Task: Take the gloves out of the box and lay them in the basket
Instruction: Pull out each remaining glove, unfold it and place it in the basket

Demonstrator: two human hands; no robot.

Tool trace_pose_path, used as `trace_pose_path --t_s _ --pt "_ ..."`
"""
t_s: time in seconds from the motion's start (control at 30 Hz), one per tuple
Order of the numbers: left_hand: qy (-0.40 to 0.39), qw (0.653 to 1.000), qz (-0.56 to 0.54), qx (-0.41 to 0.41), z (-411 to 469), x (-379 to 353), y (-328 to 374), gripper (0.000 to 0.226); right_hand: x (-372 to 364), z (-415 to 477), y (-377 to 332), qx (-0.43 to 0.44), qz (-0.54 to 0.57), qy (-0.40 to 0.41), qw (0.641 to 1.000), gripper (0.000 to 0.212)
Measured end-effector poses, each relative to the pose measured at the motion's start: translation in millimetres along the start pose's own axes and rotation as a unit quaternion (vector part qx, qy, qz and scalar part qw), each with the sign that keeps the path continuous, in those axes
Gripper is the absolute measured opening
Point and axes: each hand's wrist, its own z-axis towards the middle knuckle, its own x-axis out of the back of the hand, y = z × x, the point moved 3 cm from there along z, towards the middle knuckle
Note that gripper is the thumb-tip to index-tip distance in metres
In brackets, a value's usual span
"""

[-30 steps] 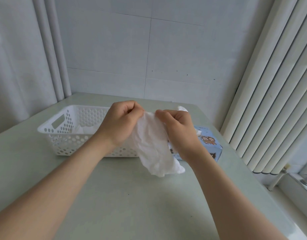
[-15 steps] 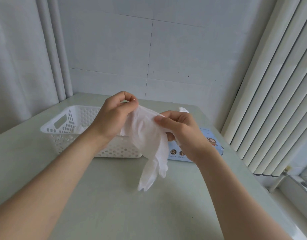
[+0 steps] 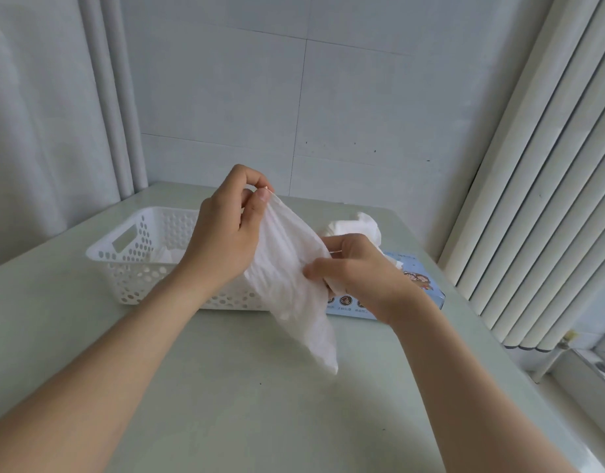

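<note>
Fingers [image 3: 258,204] of the left hand [image 3: 226,240] pinch the top corner of the glove [image 3: 287,268], and the right hand [image 3: 362,271] grips its edge lower down! Below, the desk [image 3: 260,411]; on it the white basket [image 3: 123,233] at left, the blue box [image 3: 427,288] at right, and the glove dangles before both.

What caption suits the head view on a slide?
The left hand and the right hand hold a thin white glove in front of a white perforated plastic basket and a blue cardboard box.
</note>
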Motion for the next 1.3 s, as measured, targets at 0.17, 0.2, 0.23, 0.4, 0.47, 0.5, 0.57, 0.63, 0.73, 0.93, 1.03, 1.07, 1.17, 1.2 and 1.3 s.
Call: trace_pose_path --t_s 0.17,0.2,0.23,0.4,0.47,0.5,0.57,0.63,0.73,0.93,1.03,1.07,1.17,1.2,1.3 --pt "0.004 1.0 -0.013 0.0 5.3 12.5 -2.2 0.011 -0.1 -0.8 -5.9 -0.001 0.102 0.062 0.993 0.012" --pt "0.006 1.0 -0.017 0.007 6.6 16.7 -3.0 0.011 -1.1 -0.5 -8.6 0.003 0.115 0.079 0.99 0.017" --pt "0.005 0.999 -0.03 0.018 7.5 20.0 -3.6 0.011 -1.8 -1.0 -10.7 0.009 0.113 0.099 0.989 0.025" --pt "0.0 0.996 -0.079 0.048 11.1 29.7 -10.6 0.017 -8.1 2.2 -19.9 0.06 0.039 0.204 0.976 0.019" --pt "0.01 0.997 -0.071 0.032 13.1 31.9 -15.5 0.018 -12.4 7.4 -26.8 0.073 0.035 0.224 0.971 0.013" --pt "0.021 0.997 -0.067 0.027 13.9 32.3 -17.9 0.017 -13.4 9.9 -30.0 0.071 0.039 0.234 0.969 0.009" --pt "0.047 0.996 -0.068 0.028 16.2 36.2 -23.4 0.018 -15.1 17.4 -36.9 0.062 0.034 0.244 0.967 0.008" --pt "0.068 0.996 -0.058 0.028 17.5 41.5 -27.7 0.018 -16.4 25.8 -43.5 0.064 0.007 0.246 0.967 0.007" --pt "0.072 0.997 -0.02 0.018 17.6 48.4 -30.6 0.016 -17.7 38.6 -53.6 0.069 -0.035 0.261 0.962 0.01" --pt "0.029 0.991 0.113 0.058 19.8 60.3 -47.9 0.013 -28.1 75.9 -68.4 0.049 -0.086 0.218 0.971 0.014" --pt "-0.012 0.976 0.167 0.138 22.2 71.5 -61.2 0.016 -42.9 98.9 -66.4 0.023 -0.109 0.169 0.979 0.015" --pt "-0.031 0.969 0.19 0.155 22.9 75.8 -66.2 0.017 -48.8 106.6 -64.7 0.014 -0.12 0.153 0.981 0.014" --pt "-0.091 0.944 0.265 0.176 22.9 82.7 -80.2 0.013 -65.9 126.3 -58.6 -0.008 -0.19 0.109 0.976 0.017" --pt "-0.113 0.933 0.288 0.185 22.3 83.0 -84.5 0.01 -71.8 132.4 -56.5 -0.01 -0.234 0.087 0.968 0.02" --pt "-0.174 0.904 0.333 0.207 20.8 79.7 -95.5 0.004 -88.2 145.2 -48.8 -0.011 -0.387 0.009 0.922 0.026"
